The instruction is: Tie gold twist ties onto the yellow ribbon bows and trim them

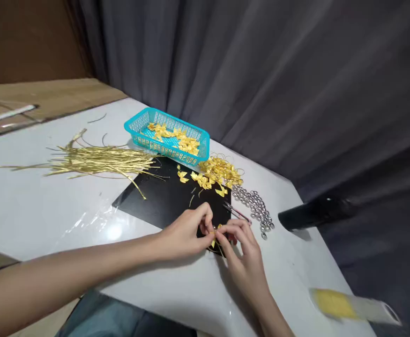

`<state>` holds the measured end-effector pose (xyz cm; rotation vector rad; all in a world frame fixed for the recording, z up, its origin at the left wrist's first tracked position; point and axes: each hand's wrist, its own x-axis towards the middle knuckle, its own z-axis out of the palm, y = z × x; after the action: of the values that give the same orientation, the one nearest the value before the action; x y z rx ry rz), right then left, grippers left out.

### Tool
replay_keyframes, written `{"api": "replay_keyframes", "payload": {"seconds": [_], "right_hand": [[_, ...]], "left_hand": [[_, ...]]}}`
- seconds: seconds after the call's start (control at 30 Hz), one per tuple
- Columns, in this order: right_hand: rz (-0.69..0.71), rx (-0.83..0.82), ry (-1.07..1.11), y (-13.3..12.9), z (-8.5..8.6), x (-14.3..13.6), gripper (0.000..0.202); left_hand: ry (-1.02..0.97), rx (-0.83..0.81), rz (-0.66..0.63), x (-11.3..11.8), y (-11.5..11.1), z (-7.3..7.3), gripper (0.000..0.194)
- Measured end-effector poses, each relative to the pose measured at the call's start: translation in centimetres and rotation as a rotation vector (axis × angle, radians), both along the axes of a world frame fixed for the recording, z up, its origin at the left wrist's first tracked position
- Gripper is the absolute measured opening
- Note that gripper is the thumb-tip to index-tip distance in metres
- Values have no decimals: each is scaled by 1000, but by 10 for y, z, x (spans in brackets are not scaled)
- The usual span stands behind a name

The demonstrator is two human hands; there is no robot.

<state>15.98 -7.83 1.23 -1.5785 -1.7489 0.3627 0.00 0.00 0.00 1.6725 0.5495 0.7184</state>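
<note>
At the frame's lower centre, your left hand (187,231) and right hand (243,245) are both pinching a small yellow ribbon (213,243).

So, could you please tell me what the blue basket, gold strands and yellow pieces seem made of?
Blue basket: probably moulded plastic, slightly glossy, uniform openwork. Gold strands: metallic sheen, thin, some curved; wire or cord, unclear. Yellow pieces: perhaps satin ribbon, softly shiny folds.
</note>
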Motion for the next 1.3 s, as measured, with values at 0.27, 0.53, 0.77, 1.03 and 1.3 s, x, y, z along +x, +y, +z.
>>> {"api": "replay_keyframes", "payload": {"seconds": [0.27, 0.53, 0.77, 1.03, 1.3], "right_hand": [[-7, -214, 347, -1, 0, -2, 17], [-83, -257, 509, -4, -3, -4, 20], [-217, -138, 593, 0, 5, 4, 23], [-185, -80, 894, 0, 15, 17, 15], [-217, -5, 1000, 0, 22, 21, 14]], "left_hand": [[4, -137, -95, 3, 3, 1, 22], [-31, -185, -103, 2, 2, 2, 24], [-10, -219, -174, 4, 0, -9, 25], [-95, -442, -215, 7, 2, -13, 30], [-97, -559, -226, 8, 3, -9, 34]]}}
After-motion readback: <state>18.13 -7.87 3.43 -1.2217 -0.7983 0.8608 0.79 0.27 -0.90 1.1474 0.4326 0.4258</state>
